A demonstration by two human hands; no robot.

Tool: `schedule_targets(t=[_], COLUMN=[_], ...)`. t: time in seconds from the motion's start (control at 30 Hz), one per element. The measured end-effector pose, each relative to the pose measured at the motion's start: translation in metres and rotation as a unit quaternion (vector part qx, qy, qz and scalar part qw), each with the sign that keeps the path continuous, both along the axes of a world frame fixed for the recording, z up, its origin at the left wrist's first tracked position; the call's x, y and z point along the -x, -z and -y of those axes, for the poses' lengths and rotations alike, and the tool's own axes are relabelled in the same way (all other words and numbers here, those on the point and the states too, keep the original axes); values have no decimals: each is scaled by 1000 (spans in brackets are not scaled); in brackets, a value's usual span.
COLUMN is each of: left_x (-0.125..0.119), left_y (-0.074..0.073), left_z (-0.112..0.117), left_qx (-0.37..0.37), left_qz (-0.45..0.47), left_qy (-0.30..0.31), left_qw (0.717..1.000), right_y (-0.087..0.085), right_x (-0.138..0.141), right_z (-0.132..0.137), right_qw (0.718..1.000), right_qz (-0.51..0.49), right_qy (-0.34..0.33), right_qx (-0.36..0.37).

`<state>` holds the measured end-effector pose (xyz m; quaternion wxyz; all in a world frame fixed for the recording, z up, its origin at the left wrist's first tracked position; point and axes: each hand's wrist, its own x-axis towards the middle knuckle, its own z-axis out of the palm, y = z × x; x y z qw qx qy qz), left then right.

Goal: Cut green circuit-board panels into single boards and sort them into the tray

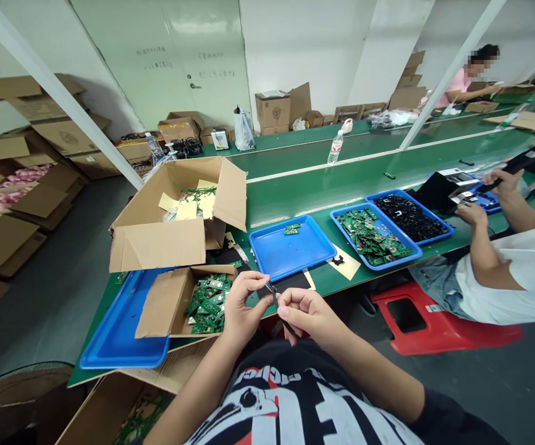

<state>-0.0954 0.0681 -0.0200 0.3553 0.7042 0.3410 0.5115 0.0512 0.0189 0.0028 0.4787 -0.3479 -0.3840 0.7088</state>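
Two hands up front, both mine, just over my lap. Left hand and right hand sit close together, nearly touching, around slim black tweezers. Right fingers curl in tight on the tweezers, no gap showing. Left fingers pinch nearly shut at the tweezers' upper end; whatever sits at the tips is too small to tell.

Layout, with my hands as centre. At 10 o'clock, a cut-down cardboard tray holds a pile of green circuit boards and sits inside a blue plastic tray on the green tabletop. Just past it at 11, an open cardboard box has yellow paper sheets and green strips inside. At 12, a blue tray carries two small green boards. At 1, a black mat lies right by my fingers. At 2, a blue tray of stacked green boards sits beside a blue tray of black parts.

Co-worker in a white T-shirt at 3 o'clock, on the tabletop edge, a red plastic stool beside them. Their hands work at a black machine. Another person in pink sits far off at 1.
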Motion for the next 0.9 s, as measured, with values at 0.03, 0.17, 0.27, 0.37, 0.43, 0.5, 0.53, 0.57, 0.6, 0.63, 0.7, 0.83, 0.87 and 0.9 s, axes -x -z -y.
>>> schedule_targets(t=[0.03,0.17,0.27,0.37,0.43,0.5,0.53,0.57,0.6,0.63,0.7,0.83,0.87,0.9], left_x=[0,0,0,0,0,0,0,1,1,2,2,2,1,1], left_y=[-1,-5,-6,-6,-7,-9,-9,-10,-10,-10,-10,-9,-9,-9], left_z=[0,0,0,1,2,2,2,2,2,1,1,3,4,4], left_qx=[7,35,46,41,33,26,24,23,23,23,24,29,32,35], left_qz=[9,57,80,82,76,67,63,57,52,47,41,54,59,63], left_qy=[3,28,54,73,82,85,88,92,98,106,119,131,133,136], left_qw=[1000,997,994,993,993,994,994,994,994,993,992,989,989,988], right_y=[1,5,8,10,11,11,12,12,12,12,11,8,7,6], right_x=[-1,-5,-7,-8,-9,-10,-11,-11,-12,-12,-13,-14,-14,-14], right_z=[0,-5,-8,-9,-10,-11,-12,-13,-13,-14,-14,-14,-14,-13], right_qw=[1000,999,998,996,995,995,995,995,995,995,996,996,996,996], right_qz=[-3,-30,-52,-53,-47,-40,-36,-31,-25,-19,-5,42,55,67], right_qy=[3,-5,-33,-59,-71,-77,-78,-79,-80,-81,-81,-68,-62,-55], right_qx=[2,16,33,50,57,57,56,55,53,52,48,33,28,22])
